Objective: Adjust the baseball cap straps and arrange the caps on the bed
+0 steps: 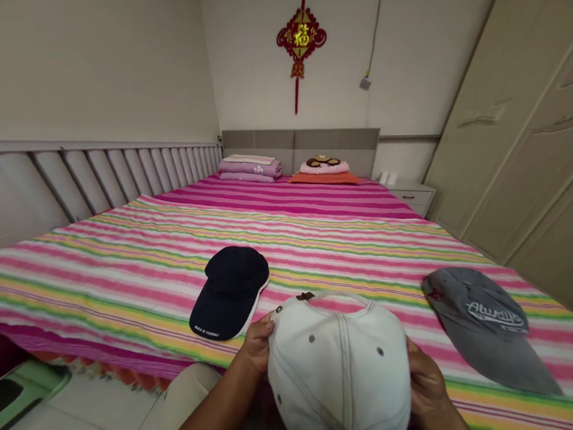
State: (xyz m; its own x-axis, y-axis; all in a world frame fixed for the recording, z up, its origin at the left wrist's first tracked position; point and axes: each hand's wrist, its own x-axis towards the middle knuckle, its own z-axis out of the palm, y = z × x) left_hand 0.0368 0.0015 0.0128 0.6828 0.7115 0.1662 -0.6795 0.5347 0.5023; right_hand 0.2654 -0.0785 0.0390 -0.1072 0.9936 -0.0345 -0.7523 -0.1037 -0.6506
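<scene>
Between my two hands is a white baseball cap point(340, 371), its crown facing me and its back strap opening toward the bed. My left hand point(258, 343) grips the cap's left edge, thumb and fingers closed on it. On the opposite side, my right hand point(425, 378) holds the right edge, with its fingers partly hidden by the cap. A dark navy cap point(235, 283) lies on the bed just beyond my left hand. Farther right rests a grey cap point(480, 315) with white lettering, its brim pointing toward me.
The caps lie on a bed with a striped sheet point(134, 255). Folded bedding point(249, 168) and a pillow point(325, 166) sit by the headboard point(305, 148). A white rail point(112, 167) runs along the left, a wardrobe point(520, 127) stands right, and a green stool point(29, 395) is lower left.
</scene>
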